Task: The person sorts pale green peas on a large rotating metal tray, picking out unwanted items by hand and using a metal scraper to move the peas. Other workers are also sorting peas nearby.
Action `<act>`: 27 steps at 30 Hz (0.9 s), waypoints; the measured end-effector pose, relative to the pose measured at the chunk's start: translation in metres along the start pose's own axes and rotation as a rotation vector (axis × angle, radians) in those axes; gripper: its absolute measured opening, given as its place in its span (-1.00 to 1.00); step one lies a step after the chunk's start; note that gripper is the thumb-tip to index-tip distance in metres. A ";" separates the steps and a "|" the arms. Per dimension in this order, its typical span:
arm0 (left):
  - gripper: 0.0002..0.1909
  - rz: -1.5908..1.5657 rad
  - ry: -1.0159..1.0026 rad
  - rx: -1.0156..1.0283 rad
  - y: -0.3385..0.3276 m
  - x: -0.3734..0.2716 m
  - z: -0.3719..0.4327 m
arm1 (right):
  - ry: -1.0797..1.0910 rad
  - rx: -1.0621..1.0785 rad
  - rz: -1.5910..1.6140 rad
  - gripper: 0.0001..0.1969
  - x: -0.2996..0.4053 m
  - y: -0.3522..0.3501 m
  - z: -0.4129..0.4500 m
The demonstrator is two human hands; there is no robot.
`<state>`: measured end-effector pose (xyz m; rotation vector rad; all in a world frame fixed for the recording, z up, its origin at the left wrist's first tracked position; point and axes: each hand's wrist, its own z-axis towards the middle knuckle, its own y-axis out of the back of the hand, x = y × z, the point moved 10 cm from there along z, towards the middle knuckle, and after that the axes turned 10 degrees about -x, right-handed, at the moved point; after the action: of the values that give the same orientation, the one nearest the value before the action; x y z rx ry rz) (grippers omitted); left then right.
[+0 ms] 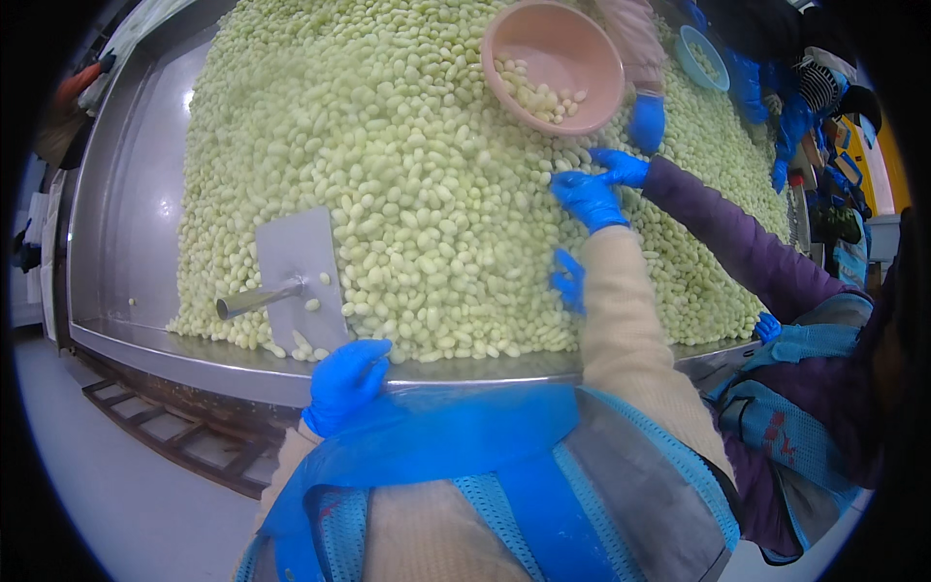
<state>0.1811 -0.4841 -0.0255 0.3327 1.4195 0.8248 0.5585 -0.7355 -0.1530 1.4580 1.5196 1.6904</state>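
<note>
A broad heap of pale green, oval bean-like pieces (422,211) covers much of a shallow stainless steel tray table. My left hand (349,385), in a blue glove, rests at the tray's near rim beside the heap; its fingers are bent, and whether it holds anything cannot be told. My right hand (588,200), also gloved in blue, reaches over the heap, with its fingertips at the pieces and touching or nearly touching a co-worker's gloved hand. Left of centre, a flat metal scoop or shovel (298,254) with a short tubular handle lies on the heap, a few pieces on its blade.
A pink plastic basin (556,65) holding some pieces sits on the heap beyond my right hand. A light blue bowl (702,58) stands farther right. Co-workers' sleeves and gloved hands come in from the right and far side. The steel rim (196,375) runs before me.
</note>
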 end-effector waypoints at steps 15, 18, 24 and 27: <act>-0.71 -0.016 0.033 0.007 -0.002 0.008 -0.003 | -0.305 0.106 0.280 -0.47 -0.040 0.002 -0.065; -0.71 -0.031 0.055 0.012 -0.001 0.007 -0.002 | -0.369 0.082 0.447 -0.48 -0.018 0.050 -0.060; -0.71 -0.006 0.050 0.025 -0.003 0.008 -0.002 | -0.096 -0.588 1.255 -0.57 0.027 0.158 -0.042; -0.71 0.006 0.029 0.008 -0.003 0.008 -0.002 | -0.254 -0.137 0.749 -0.63 -0.006 0.079 -0.027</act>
<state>0.1801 -0.4815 -0.0336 0.3325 1.4500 0.8324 0.5614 -0.7760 -0.0803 2.2293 0.7330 1.8330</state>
